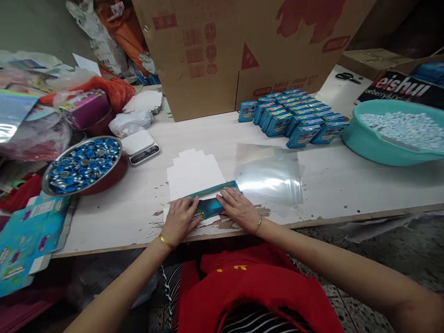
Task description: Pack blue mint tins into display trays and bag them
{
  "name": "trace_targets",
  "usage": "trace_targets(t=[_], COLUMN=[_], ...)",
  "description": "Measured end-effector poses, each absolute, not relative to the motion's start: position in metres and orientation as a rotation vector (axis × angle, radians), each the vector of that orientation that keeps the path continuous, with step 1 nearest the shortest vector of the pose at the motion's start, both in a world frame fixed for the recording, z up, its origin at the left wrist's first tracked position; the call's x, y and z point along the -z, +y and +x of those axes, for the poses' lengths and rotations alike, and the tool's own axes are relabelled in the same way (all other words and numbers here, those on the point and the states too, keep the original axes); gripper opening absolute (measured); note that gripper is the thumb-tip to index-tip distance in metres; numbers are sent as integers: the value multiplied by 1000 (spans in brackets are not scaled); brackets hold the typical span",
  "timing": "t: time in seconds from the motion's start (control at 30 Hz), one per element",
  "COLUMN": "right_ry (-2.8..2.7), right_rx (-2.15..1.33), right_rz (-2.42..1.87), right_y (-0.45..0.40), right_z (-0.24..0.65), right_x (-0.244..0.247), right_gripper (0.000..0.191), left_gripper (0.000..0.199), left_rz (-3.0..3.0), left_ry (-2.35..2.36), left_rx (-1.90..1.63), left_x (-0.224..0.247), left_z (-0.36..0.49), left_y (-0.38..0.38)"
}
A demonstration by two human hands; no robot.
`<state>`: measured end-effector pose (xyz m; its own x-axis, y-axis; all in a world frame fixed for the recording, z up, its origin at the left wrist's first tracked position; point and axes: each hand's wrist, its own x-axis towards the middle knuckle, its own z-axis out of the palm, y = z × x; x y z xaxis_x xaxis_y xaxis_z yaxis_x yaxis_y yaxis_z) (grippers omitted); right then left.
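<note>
A blue printed carton [208, 208], partly folded with a raised rim along its far side, lies near the table's front edge. My left hand [181, 218] presses on its left end, with the thumb and fingers bent around the edge. On its right end rests my right hand [239, 209], fingers spread fairly flat over the panel. White die-cut cardboard [196, 171] lies under and beyond the carton. Clear plastic sheets [268, 173] lie just to the right of it.
Small blue boxes [301, 115] stand in rows before a big cardboard box [222, 55]. A teal basin [388, 138] of pale pieces is at right. Leftward are a white scale [140, 144], a metal bowl [86, 178] of blue items and flattened blue cartons [31, 236].
</note>
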<state>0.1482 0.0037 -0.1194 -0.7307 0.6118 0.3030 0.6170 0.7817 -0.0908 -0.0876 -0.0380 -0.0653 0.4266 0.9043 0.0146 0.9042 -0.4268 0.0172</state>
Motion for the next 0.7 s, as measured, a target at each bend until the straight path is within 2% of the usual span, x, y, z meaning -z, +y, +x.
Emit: trace_targets(t=[0.17, 0.3, 0.5, 0.7], right_ry=[-2744, -2775, -2824, -2860], right_rx=[62, 133, 128, 73], right_rz=[-907, -820, -728, -724], right_y=[1, 1, -1, 5], right_z=[148, 150, 153, 154], right_x=[114, 114, 115, 114], right_gripper=[38, 39, 33, 24], left_gripper=[44, 26, 27, 31], left_rz=[2605, 2341, 1703, 2378], left_ry=[1601, 1541, 1320, 1523], left_rx=[31, -145, -277, -154], left_x=[56, 56, 70, 61], left_z=[-81, -87, -92, -77], left_y=[-32, -29, -31, -53])
